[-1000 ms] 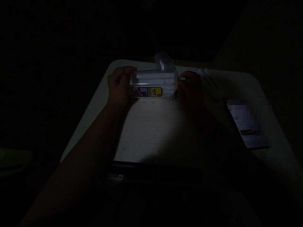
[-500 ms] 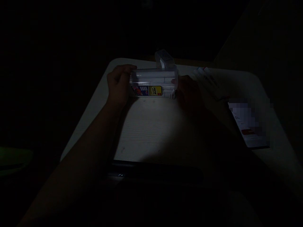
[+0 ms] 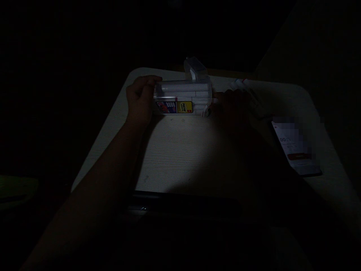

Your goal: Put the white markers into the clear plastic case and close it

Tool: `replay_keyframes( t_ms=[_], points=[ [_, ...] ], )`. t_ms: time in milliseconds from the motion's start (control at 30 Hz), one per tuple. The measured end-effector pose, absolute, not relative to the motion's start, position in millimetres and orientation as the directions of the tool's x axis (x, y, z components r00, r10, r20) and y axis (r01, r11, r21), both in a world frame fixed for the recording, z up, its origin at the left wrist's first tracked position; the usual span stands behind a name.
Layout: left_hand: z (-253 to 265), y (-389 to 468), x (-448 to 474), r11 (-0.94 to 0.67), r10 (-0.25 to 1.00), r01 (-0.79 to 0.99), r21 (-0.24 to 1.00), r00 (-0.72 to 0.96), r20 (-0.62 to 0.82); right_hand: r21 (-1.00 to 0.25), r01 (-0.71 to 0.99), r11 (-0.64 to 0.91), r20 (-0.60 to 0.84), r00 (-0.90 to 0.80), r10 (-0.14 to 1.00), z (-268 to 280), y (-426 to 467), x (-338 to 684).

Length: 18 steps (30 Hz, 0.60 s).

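Note:
The scene is very dark, lit only in the middle. A clear plastic box (image 3: 182,98) with a yellow and blue label lies on its side on the pale table (image 3: 175,150); white sticks fill it and its lid (image 3: 195,69) stands open at the far end. My left hand (image 3: 140,99) grips the box's left end. My right hand (image 3: 229,107), in shadow, sits at the box's open right end with fingertips touching it; whether it holds anything is too dark to tell.
A phone (image 3: 296,146) with a lit screen lies at the right of the table. A white marker-like item (image 3: 248,92) lies behind my right hand. A dark flat object (image 3: 183,205) runs along the table's near edge.
My right hand has moved in against the box's right end and slipped further into shadow. The box and my left hand have barely shifted.

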<state>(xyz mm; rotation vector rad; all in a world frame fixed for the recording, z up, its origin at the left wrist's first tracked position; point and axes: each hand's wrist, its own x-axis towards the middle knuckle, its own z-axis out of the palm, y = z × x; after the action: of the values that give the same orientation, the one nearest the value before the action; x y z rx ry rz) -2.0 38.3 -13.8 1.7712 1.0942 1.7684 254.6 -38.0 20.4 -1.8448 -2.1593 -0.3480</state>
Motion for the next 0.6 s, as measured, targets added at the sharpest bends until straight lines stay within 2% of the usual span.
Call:
replay_keyframes(
  t_ms=[200, 333, 433, 600],
  points=[
    [-18.0, 43.1, -4.1, -0.63, 0.745, 0.222, 0.744, -0.095, 0.66, -0.09, 0.955, 0.281, 0.307, -0.242, 0.921, 17.2, -31.3, 262.5],
    [-20.1, 44.9, -6.6, -0.641, 0.736, 0.235, 0.731, -0.085, 0.672, -0.103, 0.926, 0.363, 0.347, -0.309, 0.886, 13.8, -30.8, 264.9],
    [-20.6, 45.2, -7.3, -0.648, 0.734, 0.23, 0.726, -0.065, 0.676, -0.074, 0.957, 0.282, 0.374, -0.235, 0.897, 17.5, -36.1, 263.3],
    [-20.2, 43.9, -7.1, -0.653, 0.729, 0.233, 0.72, -0.063, 0.681, -0.075, 0.997, 0.015, 0.351, 0.012, 0.936, 20.3, -34.9, 269.4]
  ],
)
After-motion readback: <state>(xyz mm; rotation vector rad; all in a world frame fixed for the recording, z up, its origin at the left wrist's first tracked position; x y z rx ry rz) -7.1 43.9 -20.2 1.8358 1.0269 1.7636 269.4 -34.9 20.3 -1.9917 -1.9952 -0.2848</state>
